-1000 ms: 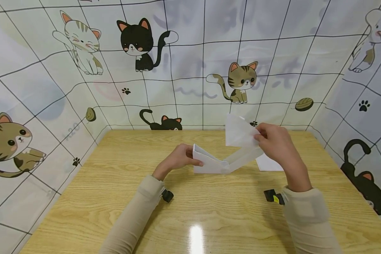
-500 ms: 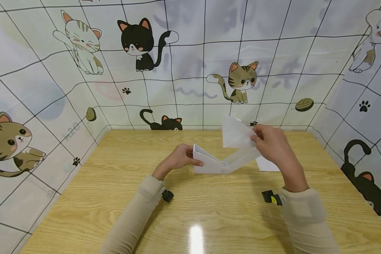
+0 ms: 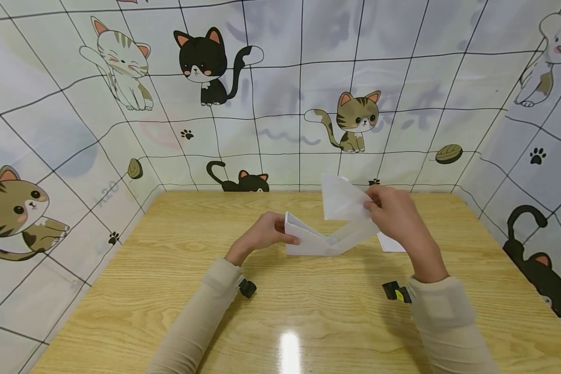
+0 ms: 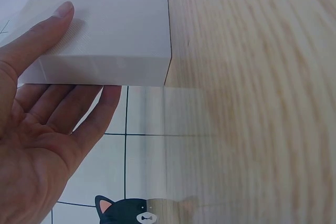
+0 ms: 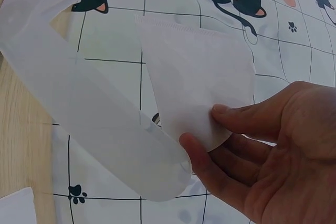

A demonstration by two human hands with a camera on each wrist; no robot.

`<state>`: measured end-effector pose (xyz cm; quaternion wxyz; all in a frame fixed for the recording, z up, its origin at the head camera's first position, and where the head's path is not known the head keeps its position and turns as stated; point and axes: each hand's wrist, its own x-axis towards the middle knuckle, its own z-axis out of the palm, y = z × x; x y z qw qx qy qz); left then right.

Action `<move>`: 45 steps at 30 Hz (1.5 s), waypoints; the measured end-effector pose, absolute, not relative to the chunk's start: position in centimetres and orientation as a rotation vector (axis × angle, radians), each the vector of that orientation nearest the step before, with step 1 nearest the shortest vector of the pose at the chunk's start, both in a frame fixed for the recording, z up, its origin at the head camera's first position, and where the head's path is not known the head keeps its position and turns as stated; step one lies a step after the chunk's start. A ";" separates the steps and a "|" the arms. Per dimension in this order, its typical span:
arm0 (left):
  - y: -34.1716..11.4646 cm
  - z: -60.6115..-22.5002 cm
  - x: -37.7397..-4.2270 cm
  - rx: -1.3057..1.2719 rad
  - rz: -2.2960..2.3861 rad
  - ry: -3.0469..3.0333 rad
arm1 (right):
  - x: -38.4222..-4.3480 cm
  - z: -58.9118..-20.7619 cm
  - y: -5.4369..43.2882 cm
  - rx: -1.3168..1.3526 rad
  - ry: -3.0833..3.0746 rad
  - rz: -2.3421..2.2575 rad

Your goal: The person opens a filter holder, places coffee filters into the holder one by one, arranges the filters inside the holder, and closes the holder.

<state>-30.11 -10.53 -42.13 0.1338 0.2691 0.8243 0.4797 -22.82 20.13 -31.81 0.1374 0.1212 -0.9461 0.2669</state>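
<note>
The white pouch (image 3: 342, 200) is at the right hand's (image 3: 392, 212) fingertips, pinched between thumb and fingers at one edge. Just below that hand, the translucent flap (image 3: 357, 238) slants up from the box (image 3: 306, 245), which stands to the hand's left. The left hand (image 3: 264, 231) grips the box's near end, thumb on one face and fingers behind.

The step in hand looks like loading the pouch into the box; the next move would then call for keeping the flap aside and the box steady.

The box's inside is hard to make out, and the left fingertips are hidden behind it. The card (image 3: 391, 244) beneath the right hand is partly covered in the head view and cut off in the right wrist view.
</note>
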 end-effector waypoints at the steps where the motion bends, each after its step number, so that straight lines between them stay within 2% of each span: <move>1: -10.5 -42.2 -30.1 0.779 1.393 2.387 | -22.8 -31.9 20.1 0.352 -2.737 0.772; 45: -10.6 -42.2 -30.2 0.765 1.409 2.382 | -23.2 -34.0 16.3 0.517 -2.777 0.766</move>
